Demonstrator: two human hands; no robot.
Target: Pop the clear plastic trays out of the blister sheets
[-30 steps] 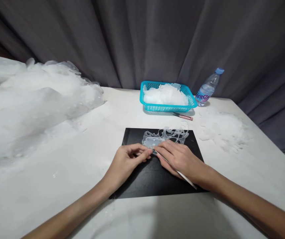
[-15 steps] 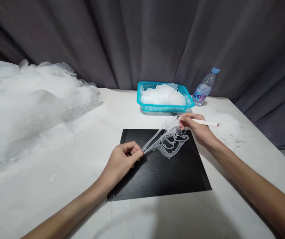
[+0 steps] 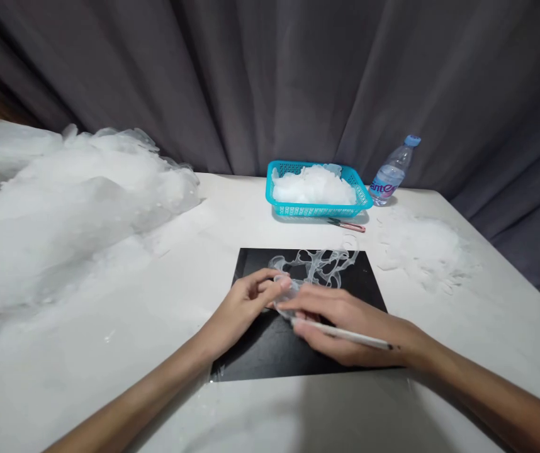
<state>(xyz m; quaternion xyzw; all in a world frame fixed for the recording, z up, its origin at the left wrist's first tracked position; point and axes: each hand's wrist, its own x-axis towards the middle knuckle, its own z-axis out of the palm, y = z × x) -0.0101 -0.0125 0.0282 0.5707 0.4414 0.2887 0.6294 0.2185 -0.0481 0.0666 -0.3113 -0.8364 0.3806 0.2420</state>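
Observation:
A black mat (image 3: 270, 352) lies on the white table in front of me. On its far half rests a clear, stringy plastic cut-out piece (image 3: 320, 264) with loops and holes. My left hand (image 3: 246, 302) pinches the near end of that piece between thumb and fingers. My right hand (image 3: 340, 321) lies just to its right, fingers closed around a thin white stick-like tool (image 3: 345, 333) that points left toward the pinched end. The two hands almost touch over the mat.
A turquoise basket (image 3: 317, 209) holding white plastic pieces stands behind the mat, a pink-handled tool (image 3: 348, 225) before it. A water bottle (image 3: 391, 176) stands at its right. A big heap of clear plastic (image 3: 62, 201) fills the left; small scraps (image 3: 421, 248) lie right.
Half a second ago my right hand was stretching the plastic piece up toward the basket; it has come back down beside my left hand, and the piece lies slack on the mat.

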